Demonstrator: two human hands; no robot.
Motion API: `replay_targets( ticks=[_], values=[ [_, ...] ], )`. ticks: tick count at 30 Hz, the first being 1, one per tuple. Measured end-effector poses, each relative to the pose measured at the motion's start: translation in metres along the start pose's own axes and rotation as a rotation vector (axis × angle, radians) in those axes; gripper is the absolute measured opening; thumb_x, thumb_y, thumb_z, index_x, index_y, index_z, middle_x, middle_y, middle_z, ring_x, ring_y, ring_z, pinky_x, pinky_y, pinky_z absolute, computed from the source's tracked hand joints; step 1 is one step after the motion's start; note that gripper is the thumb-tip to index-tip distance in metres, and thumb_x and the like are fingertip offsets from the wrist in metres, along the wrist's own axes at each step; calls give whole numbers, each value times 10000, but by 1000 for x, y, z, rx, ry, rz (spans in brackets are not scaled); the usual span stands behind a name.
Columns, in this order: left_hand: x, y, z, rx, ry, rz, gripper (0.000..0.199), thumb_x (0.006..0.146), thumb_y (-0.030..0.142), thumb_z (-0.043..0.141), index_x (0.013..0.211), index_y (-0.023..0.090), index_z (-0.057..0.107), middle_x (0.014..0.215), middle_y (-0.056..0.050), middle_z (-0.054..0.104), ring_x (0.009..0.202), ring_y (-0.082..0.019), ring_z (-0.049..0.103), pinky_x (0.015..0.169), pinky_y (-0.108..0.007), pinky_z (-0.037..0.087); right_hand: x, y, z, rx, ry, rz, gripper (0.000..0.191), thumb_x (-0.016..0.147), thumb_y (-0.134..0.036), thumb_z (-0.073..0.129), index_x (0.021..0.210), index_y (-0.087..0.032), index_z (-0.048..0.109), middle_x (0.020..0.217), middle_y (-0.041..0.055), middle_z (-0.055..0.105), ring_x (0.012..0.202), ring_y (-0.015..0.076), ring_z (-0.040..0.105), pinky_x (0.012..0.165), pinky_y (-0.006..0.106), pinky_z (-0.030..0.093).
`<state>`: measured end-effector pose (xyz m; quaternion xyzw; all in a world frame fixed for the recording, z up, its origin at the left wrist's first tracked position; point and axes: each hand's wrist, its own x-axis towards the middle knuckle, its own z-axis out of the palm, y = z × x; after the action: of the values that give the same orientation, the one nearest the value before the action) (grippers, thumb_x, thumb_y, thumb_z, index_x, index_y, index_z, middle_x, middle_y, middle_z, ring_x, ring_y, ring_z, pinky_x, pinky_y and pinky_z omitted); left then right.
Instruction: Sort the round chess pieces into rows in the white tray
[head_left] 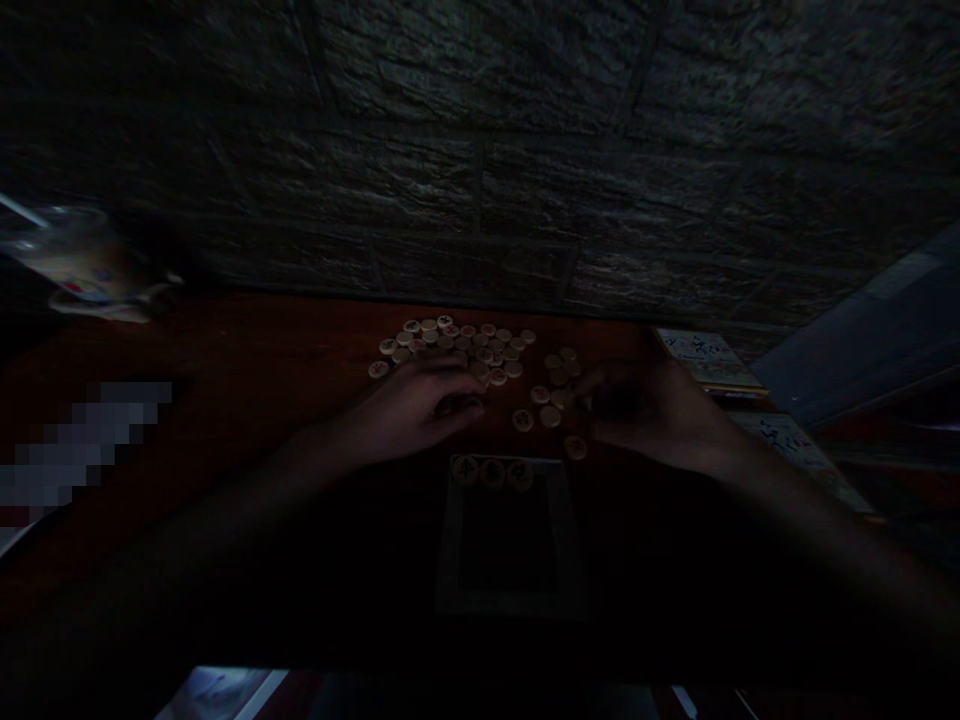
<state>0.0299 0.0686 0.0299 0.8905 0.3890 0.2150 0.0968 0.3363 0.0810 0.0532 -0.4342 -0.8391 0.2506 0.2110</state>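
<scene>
Here, round, pale xiangqi pieces (523, 420), marked in red or black, lie on a wooden table (285, 345). Three line the far edge of one pale rectangular frame (570, 570); many more cluster just beyond the left grip (420, 400), its thumb and fingers spread. Others lie beside the right grip (660, 405), curled, its hold lost in shadow.

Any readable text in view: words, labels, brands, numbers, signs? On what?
Nothing legible enough to quote.
Loose round pieces: red or black characters, too small and dark.
Three framed pieces: black characters, too dim.
Flat items, right: dark lettering, blurred.
Cup: coloured print, blurred.
</scene>
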Motion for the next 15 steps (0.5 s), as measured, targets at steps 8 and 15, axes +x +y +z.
replay_targets(
  ticks=[8,15],
  values=[
    [-2,16,-1,-100,24,51,151,948,176,564,1037,179,685,962,-25,711,843,-152,667,724,-283,474,-18,-40,12,-52,-225,-221,186,732,-156,773,913,-196,756,825,-15,770,680,118,698,585,209,475],
    [-2,17,0,-93,3,93,176,935,135,553,1055,176,674,991,-35,684,921,-178,653,791,-316,475,-19,-33,15,-199,-217,-277,292,717,-129,794,996,-209,764,1014,31,786,854,182,728,676,256,518]
  ],
)
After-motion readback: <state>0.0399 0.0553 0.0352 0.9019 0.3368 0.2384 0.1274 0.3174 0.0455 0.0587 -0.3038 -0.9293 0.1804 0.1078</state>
